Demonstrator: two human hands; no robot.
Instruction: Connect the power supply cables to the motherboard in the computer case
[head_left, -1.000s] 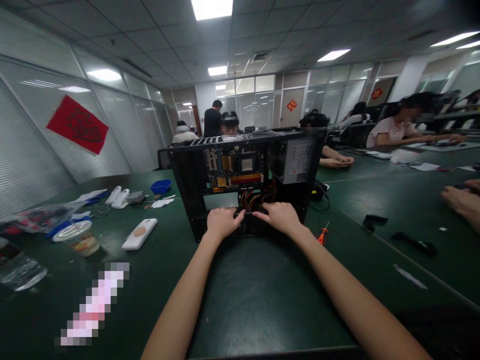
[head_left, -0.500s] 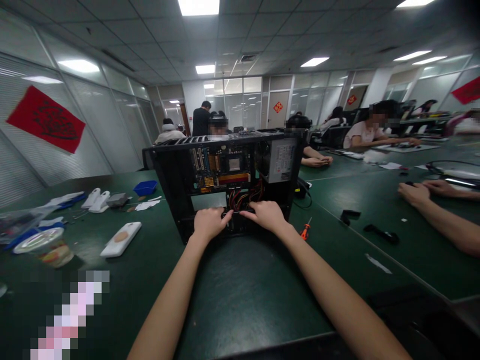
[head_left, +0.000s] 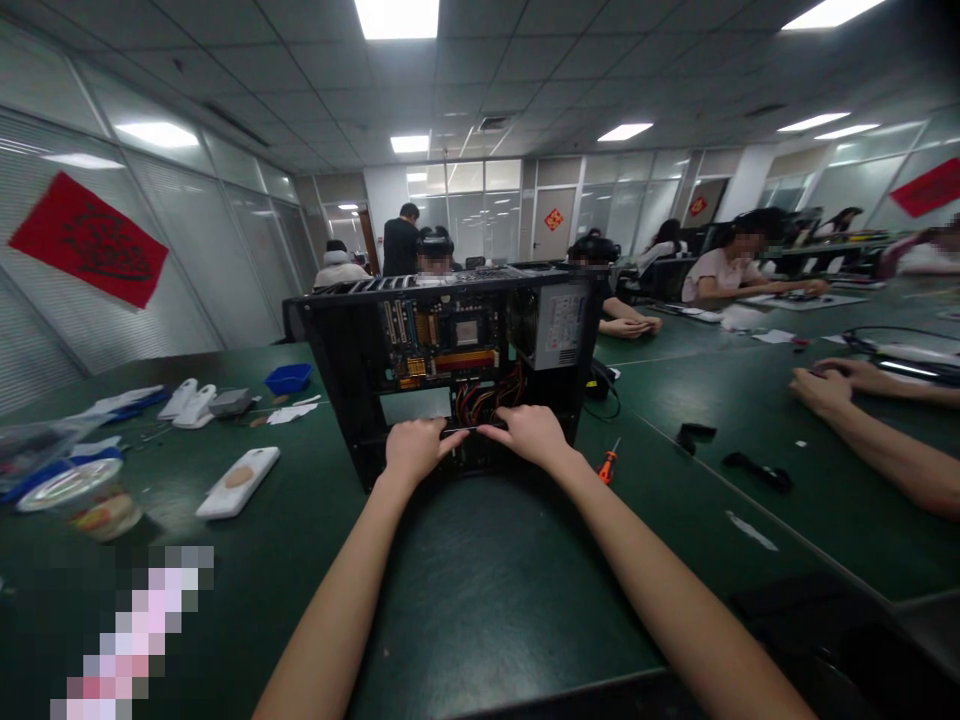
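Observation:
A black computer case stands on the green table in front of me, its open side facing me. Inside it I see a motherboard, a silver power supply at the upper right and a bundle of coloured cables below. My left hand and my right hand are closed over the lower rail of the case. Both thumbs point inward and nearly meet at the middle. The other fingertips are hidden behind the rail.
An orange screwdriver lies right of the case, near black plastic parts. To the left are a white phone, a lidded plastic cup and a blue tray. Another person's hands rest at the far right.
The view has shifted very slightly. Both hands keep their place on the lower rail, and the case has not visibly moved.

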